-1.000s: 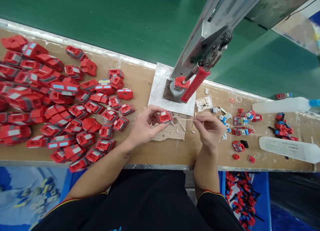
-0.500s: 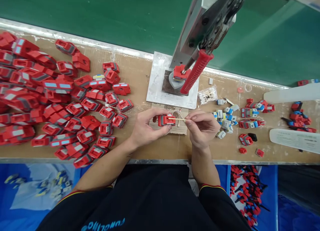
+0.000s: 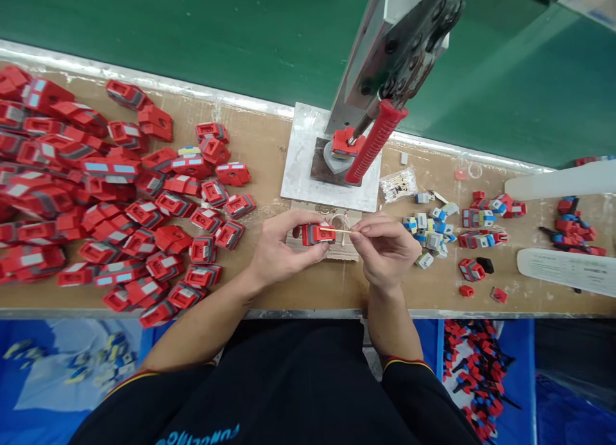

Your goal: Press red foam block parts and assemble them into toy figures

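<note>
Between the thumb and fingers of my left hand [image 3: 282,249] is a red and grey plastic toy part [image 3: 315,234], its hollow side showing. My right hand [image 3: 387,246] pinches a thin wooden cotton swab [image 3: 341,231], whose far end touches the red part; the tip itself is hard to make out. Under both hands lies a piece of cardboard [image 3: 349,252] with a ring-shaped smear or strip on it. Just beyond stands a lever press with a red handle [image 3: 378,140], and another red part [image 3: 345,141] sits beneath its rod.
A big heap of red toy parts [image 3: 115,169] covers the left of the bench. To the right lie a bag of swabs [image 3: 398,184], small white-blue-yellow pieces [image 3: 433,230], assembled red pieces [image 3: 484,238] and white plastic trays [image 3: 568,268]. Blue bins [image 3: 522,368] stand below the bench edge.
The swab and the red part stay in my hands, with the swab still against the part. Both hands have shifted only very slightly; the whole view has moved a little.
</note>
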{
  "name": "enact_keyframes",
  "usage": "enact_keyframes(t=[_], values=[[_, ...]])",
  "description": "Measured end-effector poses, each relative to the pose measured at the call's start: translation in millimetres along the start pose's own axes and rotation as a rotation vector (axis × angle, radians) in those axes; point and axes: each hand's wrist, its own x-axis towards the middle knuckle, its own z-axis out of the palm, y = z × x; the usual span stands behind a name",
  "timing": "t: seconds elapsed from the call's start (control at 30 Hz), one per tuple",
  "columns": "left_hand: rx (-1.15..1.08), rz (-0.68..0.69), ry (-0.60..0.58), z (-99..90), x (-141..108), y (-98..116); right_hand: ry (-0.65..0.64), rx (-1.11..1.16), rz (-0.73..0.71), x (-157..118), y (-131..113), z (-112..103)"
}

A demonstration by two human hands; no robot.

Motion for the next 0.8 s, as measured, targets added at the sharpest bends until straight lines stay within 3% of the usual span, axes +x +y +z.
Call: enact_keyframes(t=[0.33, 0.5, 0.57, 0.7, 0.8], values=[[0.035, 0.067, 0.041, -2.6, 4.2, -0.4, -0.009, -0.079, -0.039, 0.7, 1.9, -10.8], [0.048, 0.029, 0.061, -4.7, 4.7, -2.9, 0.030, -0.076, -0.016, 3.6, 6.1, -28.7], [0.057, 0.003, 0.073, -5.1, 4.5, -4.5, -0.053, -0.168, 0.027, 4.4, 10.2, -37.4], [0.068, -0.038, 0.066, -5.3, 4.2, -5.9, -0.342, -0.418, 0.071, 3.7, 21.3, -39.0], [0.069, -0.034, 0.058, -5.3, 4.7, -5.4, -0.424, -0.475, 0.037, 3.0, 28.1, -31.5]])
